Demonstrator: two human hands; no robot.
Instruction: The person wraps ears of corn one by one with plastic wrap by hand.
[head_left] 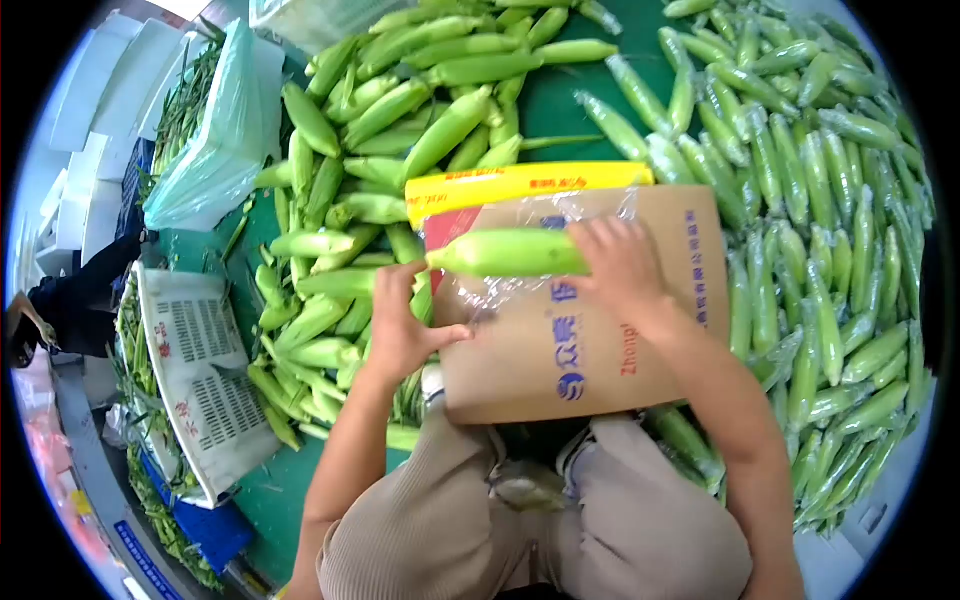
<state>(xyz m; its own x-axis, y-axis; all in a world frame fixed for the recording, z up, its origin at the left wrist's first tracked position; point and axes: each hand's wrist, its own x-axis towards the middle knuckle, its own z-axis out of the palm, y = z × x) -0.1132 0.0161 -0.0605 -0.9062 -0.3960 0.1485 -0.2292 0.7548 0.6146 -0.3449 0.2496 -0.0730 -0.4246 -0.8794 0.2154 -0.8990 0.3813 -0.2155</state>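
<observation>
A green ear of corn (515,252) in its husk lies sideways over a sheet of clear plastic wrap (490,295) on a brown cardboard box (650,370). My right hand (625,265) has its fingers around the ear's right end. By the pointed left end is my left hand (400,330), its thumb and fingers spread apart; its fingertips are close to the tip, and I cannot tell whether they touch. A yellow printed strip (530,182) runs along the box's far edge.
Unwrapped corn ears (370,210) pile up on the green floor (560,125) to the left. Many plastic-wrapped ears (800,190) fill the right side. A white crate (200,370) and a plastic-lined bin (225,130) stand at left. Another person's dark-clothed leg (85,275) shows beyond them.
</observation>
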